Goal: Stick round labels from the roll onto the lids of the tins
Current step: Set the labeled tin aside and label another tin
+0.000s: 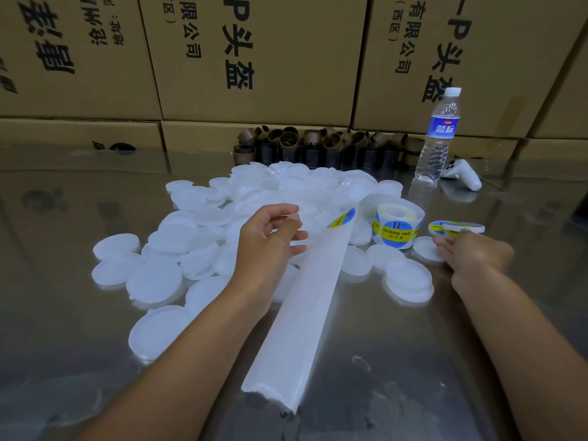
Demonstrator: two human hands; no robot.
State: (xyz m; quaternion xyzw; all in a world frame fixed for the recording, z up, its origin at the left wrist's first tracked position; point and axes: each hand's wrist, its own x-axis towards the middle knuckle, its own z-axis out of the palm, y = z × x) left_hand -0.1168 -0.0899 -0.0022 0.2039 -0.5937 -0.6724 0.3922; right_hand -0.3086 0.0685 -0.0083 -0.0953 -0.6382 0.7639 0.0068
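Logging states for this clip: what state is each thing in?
label roll: partly unwound, backing strip trailing out.
water bottle: upright, capped.
plain lids: loose heap, unlabelled.
labelled lids: stacked by right hand.
left hand: fingers curled, hold unclear.
right hand: at the stack, grip unclear.

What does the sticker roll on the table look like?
The roll lies on its flat side on the shiny metal table, with its hollow cream core facing up. It sits just right of the pile of white lids. Its round stickers are blue and yellow and read SOLDERING PASTE. White backing paper unwinds from it in a long strip toward the camera, with one sticker left near the strip's far end. Nothing grips the roll itself.
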